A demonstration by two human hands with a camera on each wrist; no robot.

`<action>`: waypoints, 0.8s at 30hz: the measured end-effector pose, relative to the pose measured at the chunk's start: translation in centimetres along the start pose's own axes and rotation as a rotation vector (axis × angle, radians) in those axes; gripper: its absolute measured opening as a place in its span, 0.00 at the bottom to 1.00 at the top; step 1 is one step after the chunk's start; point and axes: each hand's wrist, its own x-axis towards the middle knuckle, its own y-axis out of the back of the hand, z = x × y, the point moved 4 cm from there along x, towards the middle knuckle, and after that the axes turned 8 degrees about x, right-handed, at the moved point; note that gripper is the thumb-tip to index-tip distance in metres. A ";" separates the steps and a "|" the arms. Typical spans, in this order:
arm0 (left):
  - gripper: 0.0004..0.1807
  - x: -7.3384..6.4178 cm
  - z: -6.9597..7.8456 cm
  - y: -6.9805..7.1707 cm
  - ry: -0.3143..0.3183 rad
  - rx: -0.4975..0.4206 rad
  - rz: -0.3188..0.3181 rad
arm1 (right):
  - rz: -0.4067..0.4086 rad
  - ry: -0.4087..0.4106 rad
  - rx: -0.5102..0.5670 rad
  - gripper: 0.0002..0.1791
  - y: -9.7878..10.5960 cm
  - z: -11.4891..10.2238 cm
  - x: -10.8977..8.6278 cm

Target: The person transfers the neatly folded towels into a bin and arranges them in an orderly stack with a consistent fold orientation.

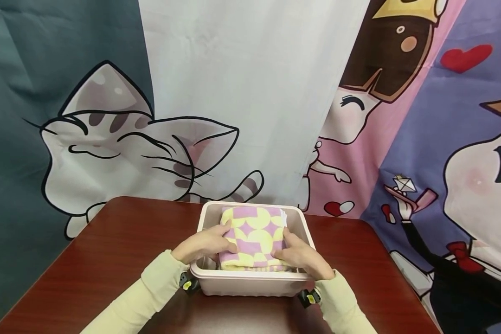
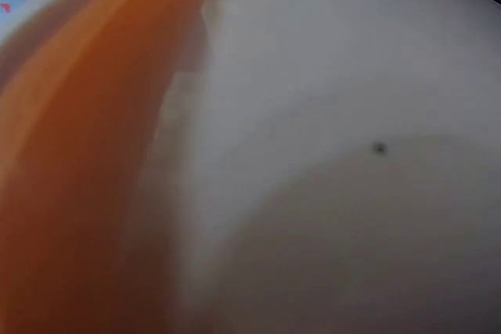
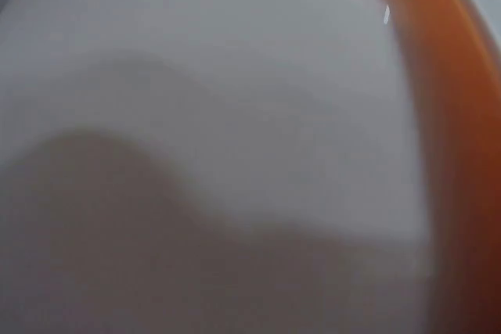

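A folded towel point(image 1: 256, 232) with a purple and yellow pattern lies inside a pale plastic bin point(image 1: 254, 284). My left hand point(image 1: 204, 243) reaches over the bin's left side and holds the towel's left edge, thumb on top. From the right, my right hand point(image 1: 306, 257) holds the opposite edge the same way. Parts of the fingers are hidden down between towel and bin walls. Both wrist views are blurred and filled mostly by the pale bin's wall, with the left hand point(image 2: 86, 162) and right hand point(image 3: 462, 146) along the outer sides.
The bin stands on a reddish-brown wooden table point(image 1: 150, 232). Behind the table hangs a cloth backdrop point(image 1: 250, 93) printed with cartoon figures. A small dark wrist camera point(image 1: 188, 282) sits under the left wrist, and another wrist camera point(image 1: 309, 298) under the right.
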 end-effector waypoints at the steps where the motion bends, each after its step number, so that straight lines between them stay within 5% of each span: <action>1: 0.47 0.0 0.0 0.0 0.007 0.002 0.002 | -0.004 0.002 -0.002 0.46 -0.1 0.0 0.0; 10: 0.47 -0.5 0.2 0.2 -0.014 -0.036 -0.030 | 0.014 0.027 -0.010 0.44 0.4 -0.6 -0.2; 13: 0.47 -1.3 0.5 1.0 -0.055 0.030 0.004 | 0.036 0.061 -0.038 0.41 1.1 -1.2 -0.9; 18: 0.40 -3.7 1.7 3.8 -0.154 0.326 0.242 | 0.115 0.194 -0.058 0.34 3.4 -2.2 -3.4; 24: 0.36 -6.9 -0.7 8.3 -0.290 0.415 0.521 | 0.234 0.492 -0.154 0.27 7.0 -2.3 -6.4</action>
